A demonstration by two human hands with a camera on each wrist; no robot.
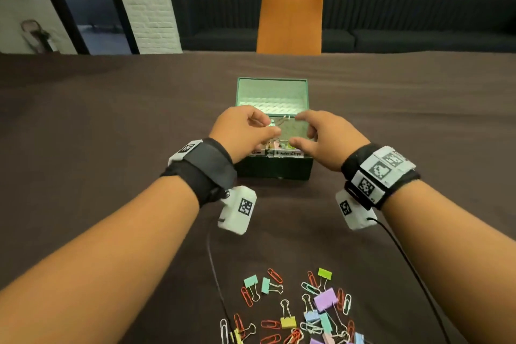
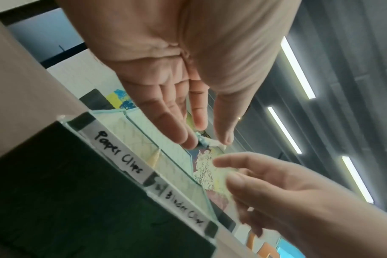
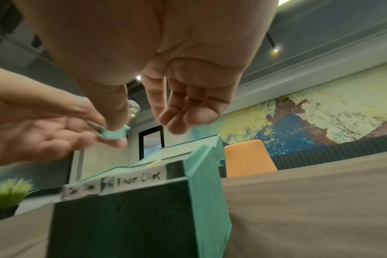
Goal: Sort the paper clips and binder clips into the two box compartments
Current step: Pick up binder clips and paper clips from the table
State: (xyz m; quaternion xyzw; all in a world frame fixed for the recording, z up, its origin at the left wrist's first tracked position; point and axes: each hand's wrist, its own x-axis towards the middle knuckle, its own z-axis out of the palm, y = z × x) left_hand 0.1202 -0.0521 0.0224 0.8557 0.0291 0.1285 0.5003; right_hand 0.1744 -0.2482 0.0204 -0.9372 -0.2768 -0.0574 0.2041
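Observation:
An open green box point(image 1: 273, 169) stands mid-table, its front rim labelled "Paper Clips" point(image 2: 118, 153) on the left and "Binder Clips" point(image 1: 288, 153) on the right. My left hand point(image 1: 269, 127) hovers over the box and pinches a teal binder clip point(image 2: 202, 140) between thumb and fingertips; the same clip point(image 3: 113, 134) shows in the right wrist view. My right hand point(image 1: 300, 130) hangs over the right side of the box, fingers loosely curled and holding nothing. Some pastel clips point(image 1: 275, 145) lie inside the box. A mixed pile of paper clips and binder clips point(image 1: 307, 313) lies near me.
The box lid point(image 1: 272, 92) stands up behind the box. An orange chair point(image 1: 290, 19) and a black sofa point(image 1: 418, 22) stand beyond the brown table point(image 1: 111, 120). Thin cables point(image 1: 215, 274) run past the pile. A small green plant point(image 3: 7, 193) stands far left.

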